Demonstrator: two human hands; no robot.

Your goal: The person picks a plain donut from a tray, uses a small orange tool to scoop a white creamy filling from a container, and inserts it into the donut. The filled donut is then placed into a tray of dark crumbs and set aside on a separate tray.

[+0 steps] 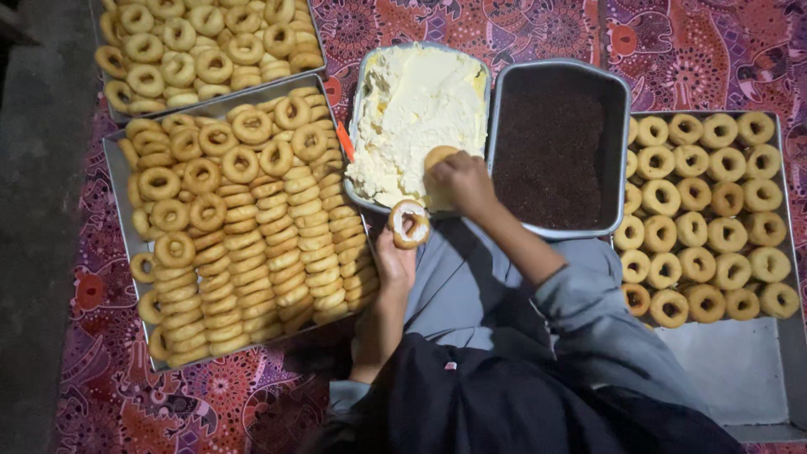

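While gripping a golden ring doughnut (438, 156) over the grey tin of pale cream (418, 118), right hand (461, 181) nearer; left-hand fingers (407, 225) pinching a cream-smeared ring doughnut (409, 224) just below its near edge.

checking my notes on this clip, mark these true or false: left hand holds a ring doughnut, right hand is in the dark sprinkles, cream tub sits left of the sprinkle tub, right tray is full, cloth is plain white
1. The left hand holds a ring doughnut: true.
2. The right hand is in the dark sprinkles: false, it is at the cream tub, holding a round piece.
3. The cream tub sits left of the sprinkle tub: true.
4. The right tray is full: false, its near part is bare.
5. The cloth is plain white: false, it is patterned red and purple.
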